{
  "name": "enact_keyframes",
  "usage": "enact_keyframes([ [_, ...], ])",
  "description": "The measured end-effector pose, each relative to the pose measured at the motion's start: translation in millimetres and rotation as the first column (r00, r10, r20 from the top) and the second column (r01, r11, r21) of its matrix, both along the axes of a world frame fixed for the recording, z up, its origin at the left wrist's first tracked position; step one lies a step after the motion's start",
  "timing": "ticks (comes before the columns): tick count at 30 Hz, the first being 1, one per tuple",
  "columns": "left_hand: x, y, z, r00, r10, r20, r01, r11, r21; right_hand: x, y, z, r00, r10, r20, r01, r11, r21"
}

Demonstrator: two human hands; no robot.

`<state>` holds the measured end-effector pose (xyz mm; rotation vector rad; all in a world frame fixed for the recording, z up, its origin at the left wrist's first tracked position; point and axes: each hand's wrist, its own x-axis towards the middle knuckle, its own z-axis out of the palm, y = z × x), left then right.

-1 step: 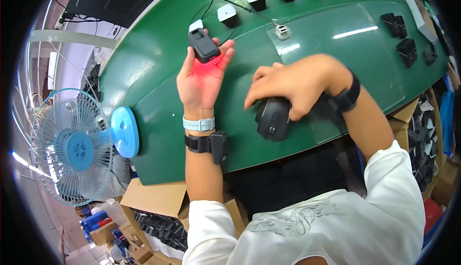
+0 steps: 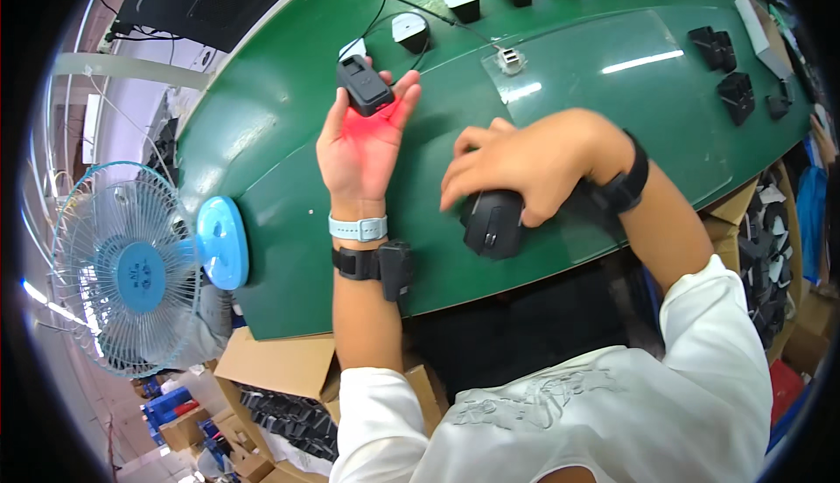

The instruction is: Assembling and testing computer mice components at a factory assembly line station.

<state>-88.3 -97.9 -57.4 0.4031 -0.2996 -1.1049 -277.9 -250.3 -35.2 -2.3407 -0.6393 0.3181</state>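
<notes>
My left hand [image 2: 363, 159] is palm up over the green table [image 2: 280, 177]. It holds a small black device [image 2: 366, 86] on its fingers, with the thumb beside it. Red light falls on the palm just below the device. To the right, my right hand [image 2: 525, 164] is palm down, its fingers curled over a black, rounded thing shaped like a computer mouse [image 2: 493, 225]. The thumb presses against its side, and part of it is hidden beneath the hand. Past my left fingertips stands a black holder with a white top [image 2: 353, 49], partly hidden by the device and hand.
Black holders with white tops [image 2: 460, 0] line the far edge. A white socket block [image 2: 510, 60] on a cable sits by a clear sheet [image 2: 604, 98]. Black parts [image 2: 737, 98] lie at right. A blue fan [image 2: 140, 277] is at left; boxes of black parts [image 2: 289, 417] flank me.
The view has shifted slightly, so both hands sit a little further left in the picture. My right hand's fingers have moved a little over the mouse-shaped thing; both holds look the same.
</notes>
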Motion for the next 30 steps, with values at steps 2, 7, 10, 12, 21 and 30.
enact_keyframes([
  [2, 1.3, 3.2, 0.9, 0.995, 0.083, 0.045, -0.085, 0.996, 0.034, 0.7, 6.9, -1.6, 1.0, 0.003, 0.004, -0.003, 1.0, 0.007],
  [7, 5.4, 4.3, -6.9, 0.971, 0.199, 0.132, -0.207, 0.977, 0.05, 11.8, -11.0, 5.6, 0.975, -0.181, -0.131, 0.223, 0.832, 0.509],
  [10, -1.4, -0.9, -6.3, 0.945, 0.186, 0.269, -0.231, 0.962, 0.147, 15.9, -26.0, 2.2, 0.894, -0.439, -0.093, 0.307, 0.447, 0.84],
  [12, -14.9, -6.6, -0.7, 0.841, 0.189, 0.507, -0.261, 0.962, 0.074, 21.5, -23.7, -1.0, 0.796, -0.558, -0.234, 0.4, 0.194, 0.896],
  [21, -20.4, -3.4, -2.2, 0.747, 0.122, 0.654, -0.292, 0.944, 0.157, 30.1, -7.4, -7.9, 0.616, -0.78, -0.105, 0.467, 0.255, 0.847],
  [30, -21.6, 0.0, 0.5, 0.772, 0.052, 0.633, -0.219, 0.958, 0.188, 25.4, -0.8, -4.1, 0.523, -0.849, 0.079, 0.432, 0.344, 0.833],
])
